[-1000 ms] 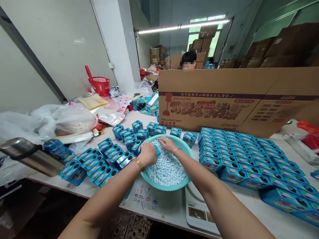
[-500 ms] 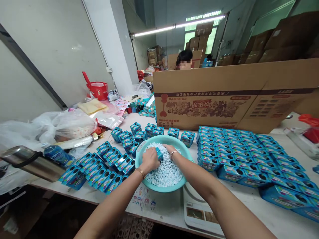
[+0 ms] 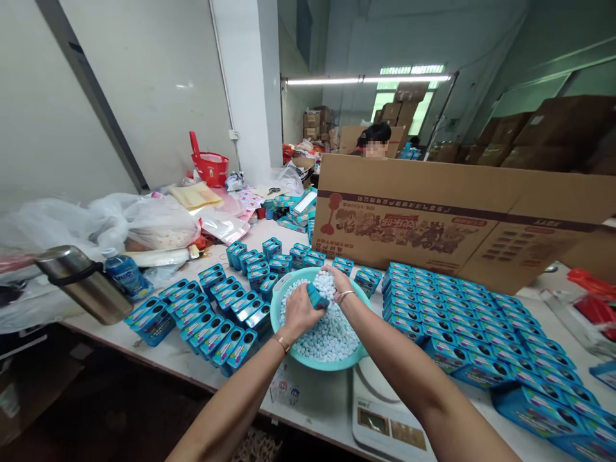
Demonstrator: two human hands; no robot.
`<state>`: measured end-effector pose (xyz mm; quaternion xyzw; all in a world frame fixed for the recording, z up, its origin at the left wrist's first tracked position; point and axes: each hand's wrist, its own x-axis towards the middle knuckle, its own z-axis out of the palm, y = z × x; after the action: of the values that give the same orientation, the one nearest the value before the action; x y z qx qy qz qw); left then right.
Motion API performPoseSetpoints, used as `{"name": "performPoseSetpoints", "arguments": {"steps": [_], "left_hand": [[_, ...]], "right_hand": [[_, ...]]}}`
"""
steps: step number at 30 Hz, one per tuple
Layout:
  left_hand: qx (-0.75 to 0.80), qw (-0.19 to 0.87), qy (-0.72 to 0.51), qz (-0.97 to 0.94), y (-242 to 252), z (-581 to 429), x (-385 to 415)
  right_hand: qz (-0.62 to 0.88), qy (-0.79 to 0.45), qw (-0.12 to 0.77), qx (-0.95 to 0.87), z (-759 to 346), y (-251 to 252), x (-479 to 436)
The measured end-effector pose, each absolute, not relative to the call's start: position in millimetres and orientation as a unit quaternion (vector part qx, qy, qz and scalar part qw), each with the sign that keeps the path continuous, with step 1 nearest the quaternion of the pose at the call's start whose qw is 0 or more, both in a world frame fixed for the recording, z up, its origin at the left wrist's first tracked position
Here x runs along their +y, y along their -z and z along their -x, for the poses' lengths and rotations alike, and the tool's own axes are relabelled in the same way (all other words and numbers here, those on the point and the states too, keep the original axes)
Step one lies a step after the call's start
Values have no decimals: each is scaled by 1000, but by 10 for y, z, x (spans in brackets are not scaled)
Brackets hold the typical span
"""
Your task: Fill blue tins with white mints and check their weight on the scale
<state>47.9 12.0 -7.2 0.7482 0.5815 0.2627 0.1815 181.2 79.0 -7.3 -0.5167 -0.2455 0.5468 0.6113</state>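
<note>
A turquoise basin [image 3: 315, 366] holds a heap of small white pellets [image 3: 332, 343]. My left hand [image 3: 299, 313] is wrapped round a small blue box [image 3: 317, 297], tilted above the pellets. Close beside it, my right hand [image 3: 338, 284] cups a handful of white pellets [image 3: 324, 282] against the box's upper end. Part of the box is hidden by my left fingers. Each wrist wears a bracelet.
Blue boxes [image 3: 212, 327] stand in loose rows on the left, and a dense block of blue boxes [image 3: 447, 308] on the right. A white scale [image 3: 370, 401] sits partly under the basin. Behind stand a large cardboard sheet [image 3: 409, 218], a steel flask [image 3: 91, 289] and a person [image 3: 375, 138].
My right hand has come up out of the heap with pellets in it, to the box. My left hand has lifted and turned the box. The camera view has shifted.
</note>
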Motion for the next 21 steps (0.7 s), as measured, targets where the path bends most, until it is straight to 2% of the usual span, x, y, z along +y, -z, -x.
{"name": "performPoseSetpoints", "arguments": {"steps": [7, 21], "left_hand": [[548, 217, -263, -764, -14, -519, 159], [544, 243, -249, -764, -128, -500, 267]], "right_hand": [[546, -532, 599, -244, -1855, -98, 737], [551, -494, 588, -327, -1830, -99, 622]]}}
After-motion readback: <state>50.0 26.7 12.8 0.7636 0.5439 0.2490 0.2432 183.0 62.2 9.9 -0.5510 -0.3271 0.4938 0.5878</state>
